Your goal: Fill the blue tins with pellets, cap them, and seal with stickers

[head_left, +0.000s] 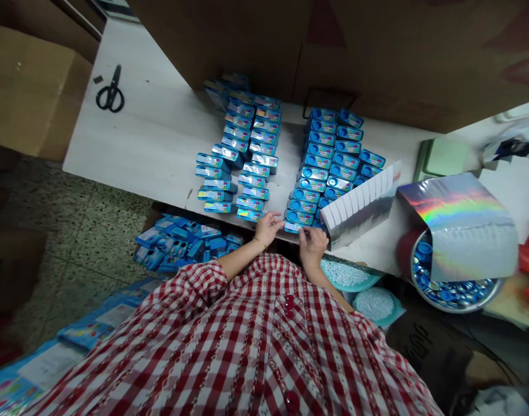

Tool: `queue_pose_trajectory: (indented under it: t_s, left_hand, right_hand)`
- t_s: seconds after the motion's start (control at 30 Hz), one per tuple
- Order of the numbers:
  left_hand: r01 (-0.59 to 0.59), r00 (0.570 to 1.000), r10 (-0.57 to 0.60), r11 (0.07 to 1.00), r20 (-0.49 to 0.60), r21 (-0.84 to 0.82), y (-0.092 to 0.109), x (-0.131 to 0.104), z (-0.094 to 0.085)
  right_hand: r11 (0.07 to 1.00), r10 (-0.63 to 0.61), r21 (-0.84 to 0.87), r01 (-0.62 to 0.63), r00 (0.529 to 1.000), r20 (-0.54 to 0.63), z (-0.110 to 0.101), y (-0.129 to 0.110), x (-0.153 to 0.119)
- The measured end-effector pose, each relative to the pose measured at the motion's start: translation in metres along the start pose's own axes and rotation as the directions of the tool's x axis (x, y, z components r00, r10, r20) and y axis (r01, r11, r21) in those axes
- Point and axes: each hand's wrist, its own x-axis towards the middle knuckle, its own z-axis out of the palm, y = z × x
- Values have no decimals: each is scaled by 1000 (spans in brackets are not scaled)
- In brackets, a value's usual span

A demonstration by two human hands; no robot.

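Several small blue boxes (263,137) stand in two columns left of centre, with shiny stickers on their tops. More blue boxes (319,150) with round openings stand in rows to the right. My left hand (268,227) is at the table's front edge, fingers apart and holding nothing, between the two groups. My right hand (313,245) has its fingertips pinched at the nearest box (293,227) of the right group, over a pale sticker on its top. Beside my right hand leans a sheet of white and silvery stickers (362,202).
Black scissors (111,95) lie at the table's left. A large carton (377,58) stands at the back. On the right, a metal bowl (457,303) of blue caps sits under a silvery sheet (468,225). Blue boxes (178,242) fill a space below the front edge.
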Motion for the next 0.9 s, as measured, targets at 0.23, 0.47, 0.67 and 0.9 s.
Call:
queue_pose_trajectory:
  t_s: [0.23, 0.47, 0.67, 0.9]
  left_hand:
    - [-39, 998, 44, 993, -46, 108, -14, -2, 3]
    - [-287, 942, 334, 856, -36, 431, 14, -24, 7]
    - [-652, 732, 563, 413, 384, 636, 109, -5, 98]
    - [-619, 785, 313, 415, 534, 667, 153, 83, 226]
  right_hand:
    - [967, -168, -150, 206, 958, 232, -18, 11, -2]
    - [932, -306, -82, 353, 888, 345, -38, 19, 7]
    - [976, -183, 89, 200, 968, -172, -103, 68, 72]
    - [954, -290, -118, 276, 949, -121, -126, 130, 202]
